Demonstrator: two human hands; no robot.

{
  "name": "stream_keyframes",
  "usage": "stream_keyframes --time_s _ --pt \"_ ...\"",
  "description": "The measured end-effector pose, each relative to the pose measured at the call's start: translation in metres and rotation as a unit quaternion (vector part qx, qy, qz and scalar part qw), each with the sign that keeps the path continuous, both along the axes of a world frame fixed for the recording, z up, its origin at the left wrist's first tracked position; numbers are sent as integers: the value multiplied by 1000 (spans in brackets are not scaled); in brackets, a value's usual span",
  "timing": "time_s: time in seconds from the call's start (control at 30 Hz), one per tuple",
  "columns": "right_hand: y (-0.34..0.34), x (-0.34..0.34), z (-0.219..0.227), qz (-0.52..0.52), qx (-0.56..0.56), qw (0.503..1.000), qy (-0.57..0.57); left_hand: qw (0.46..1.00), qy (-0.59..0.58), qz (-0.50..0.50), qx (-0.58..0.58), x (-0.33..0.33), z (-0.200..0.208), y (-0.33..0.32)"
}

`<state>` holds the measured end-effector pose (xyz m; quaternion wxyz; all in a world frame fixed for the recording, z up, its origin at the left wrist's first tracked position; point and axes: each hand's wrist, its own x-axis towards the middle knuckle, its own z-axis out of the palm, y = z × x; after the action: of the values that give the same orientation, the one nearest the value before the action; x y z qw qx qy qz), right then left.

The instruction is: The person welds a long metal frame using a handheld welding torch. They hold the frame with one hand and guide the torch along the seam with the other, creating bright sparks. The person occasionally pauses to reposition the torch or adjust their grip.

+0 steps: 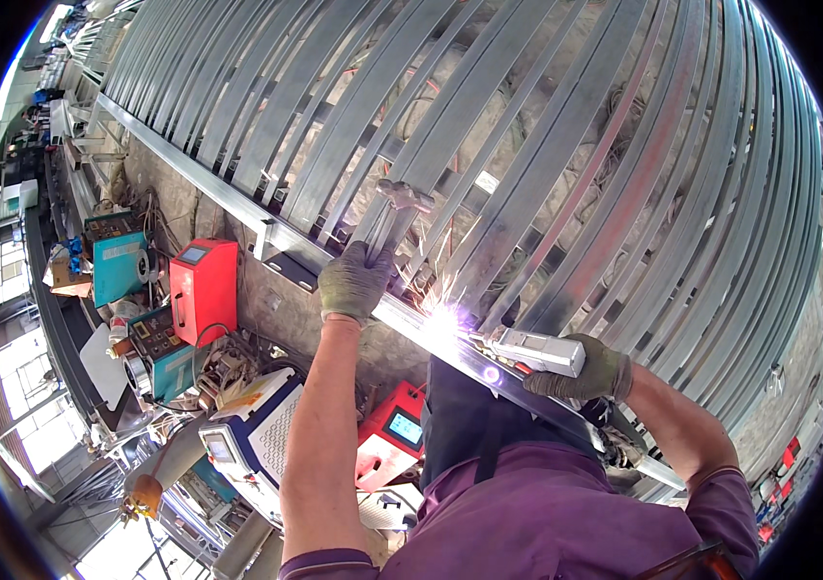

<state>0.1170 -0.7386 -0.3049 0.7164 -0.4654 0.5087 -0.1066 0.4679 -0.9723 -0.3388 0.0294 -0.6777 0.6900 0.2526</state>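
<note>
My left hand (357, 280), in a grey-green work glove, is closed round the handle of a hammer (405, 196). The hammer's head lies over the metal slats, pointing away from me. In my right hand (589, 371), also gloved, is a silver, box-shaped welding torch (535, 351). Its tip points left at the long metal edge rail (320, 255), where a white-violet arc (444, 325) glares and throws sparks. That glare hides the joint and the torch's very tip. The flat grey metal slats (470, 126) run away from the rail in parallel rows.
Left of the rail stand a red machine (205, 288), teal machines (119, 263) and a white-and-blue machine (255, 425). Another red unit with a lit screen (392, 435) stands close to my legs. Cables and a gas cylinder (155, 480) lie among them. Loose wires show beneath the slats.
</note>
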Motion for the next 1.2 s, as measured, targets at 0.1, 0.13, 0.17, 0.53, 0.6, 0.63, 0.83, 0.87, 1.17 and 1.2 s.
stream_keyframes --time_s 0.1,0.13,0.17,0.53,0.6,0.63,0.83,0.87,1.17,1.2 --pt "5 -2 -6 0 -21 1000 1 1000 -15 0 6 -7 9 -2" --pt "5 -1 -7 1 -35 999 0 1000 -11 1 3 -6 8 -1" --pt "5 -1 -5 -1 -26 1000 -2 1000 -6 2 0 -4 6 -1" --pt "10 -1 -7 -29 -37 999 -15 1000 0 5 3 -2 3 -1" --pt "6 -5 2 -15 13 1000 -4 1000 0 2 8 -1 4 0" --pt "10 -5 -2 -20 -6 1000 -6 1000 2 0 9 -1 5 -1" --pt "8 -6 7 -16 41 999 9 1000 -8 8 20 -4 7 -1" --pt "7 -6 8 -13 51 999 15 1000 -9 4 15 -2 5 -1" --pt "19 -7 10 -27 73 996 44 1000 -7 0 3 1 1 -1" --pt "19 -6 13 -28 68 996 51 1000 -15 -6 3 1 2 -1"
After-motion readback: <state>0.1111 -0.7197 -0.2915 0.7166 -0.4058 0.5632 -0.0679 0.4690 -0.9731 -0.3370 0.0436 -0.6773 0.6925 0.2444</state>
